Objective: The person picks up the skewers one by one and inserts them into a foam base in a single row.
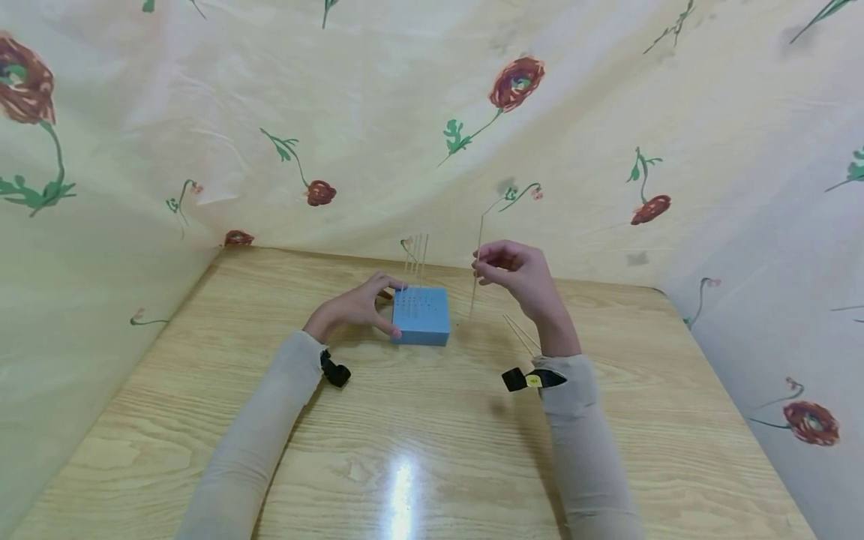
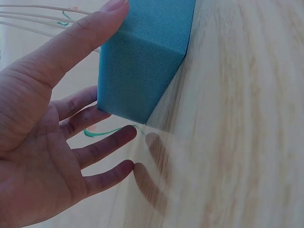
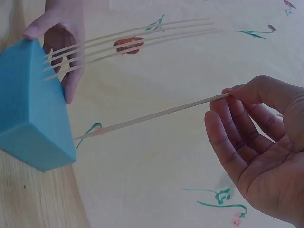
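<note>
Two loose sticks [image 1: 518, 335]: near ends hidden by my sleeve [image 1: 572, 386]. Four upright sticks [image 1: 424, 259] in block [image 1: 428, 317] my left hand [image 1: 358, 306] grips; right hand [image 1: 523, 274] pinches one stick [image 1: 480, 236].

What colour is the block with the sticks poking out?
The block is blue, best seen in the right wrist view.

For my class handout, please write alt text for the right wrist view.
A right hand pinches a thin stick, its far end near a blue block where several similar sticks stand; a left hand holds the block.
</note>
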{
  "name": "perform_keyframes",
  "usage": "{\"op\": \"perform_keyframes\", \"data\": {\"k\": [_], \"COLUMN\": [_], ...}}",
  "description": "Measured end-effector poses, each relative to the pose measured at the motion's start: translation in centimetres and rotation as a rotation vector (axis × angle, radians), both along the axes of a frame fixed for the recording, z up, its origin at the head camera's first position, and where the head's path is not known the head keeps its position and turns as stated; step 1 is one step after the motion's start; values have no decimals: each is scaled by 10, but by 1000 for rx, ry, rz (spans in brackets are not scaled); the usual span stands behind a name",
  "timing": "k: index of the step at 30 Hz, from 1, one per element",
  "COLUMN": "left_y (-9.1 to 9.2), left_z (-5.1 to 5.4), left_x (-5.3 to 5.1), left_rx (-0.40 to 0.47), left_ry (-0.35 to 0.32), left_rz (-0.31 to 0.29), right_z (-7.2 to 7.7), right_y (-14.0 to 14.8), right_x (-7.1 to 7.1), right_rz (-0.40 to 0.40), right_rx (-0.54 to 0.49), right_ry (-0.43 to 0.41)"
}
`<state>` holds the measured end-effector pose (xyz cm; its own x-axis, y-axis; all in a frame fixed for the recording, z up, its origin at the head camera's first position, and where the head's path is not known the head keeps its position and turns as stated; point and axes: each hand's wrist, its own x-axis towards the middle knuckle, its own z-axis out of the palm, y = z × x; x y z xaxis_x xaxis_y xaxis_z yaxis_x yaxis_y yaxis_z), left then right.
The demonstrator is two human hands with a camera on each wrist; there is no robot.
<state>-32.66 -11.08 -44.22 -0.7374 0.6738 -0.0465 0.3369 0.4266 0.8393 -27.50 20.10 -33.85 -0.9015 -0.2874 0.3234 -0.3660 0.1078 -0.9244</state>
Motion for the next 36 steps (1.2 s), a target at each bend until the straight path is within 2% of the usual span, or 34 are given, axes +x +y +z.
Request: {"op": "perform_keyframes", "data": {"k": [10,20,36], "left_y": [0,0,0], "left_z": [-2,0,1], "left_x": [0,0,0], "left_rx": [4,4,8], "left_ry": [4,-12,-13], "left_rz": [-1,6,1], "right_z": [5,2,-8], "right_y": [-13,-21,-38], "right_x": [0,-2,-4], "right_rz": [8,3,20], "right_rx": [-71,-112,-103], "right_ry": [18,16,44]}}
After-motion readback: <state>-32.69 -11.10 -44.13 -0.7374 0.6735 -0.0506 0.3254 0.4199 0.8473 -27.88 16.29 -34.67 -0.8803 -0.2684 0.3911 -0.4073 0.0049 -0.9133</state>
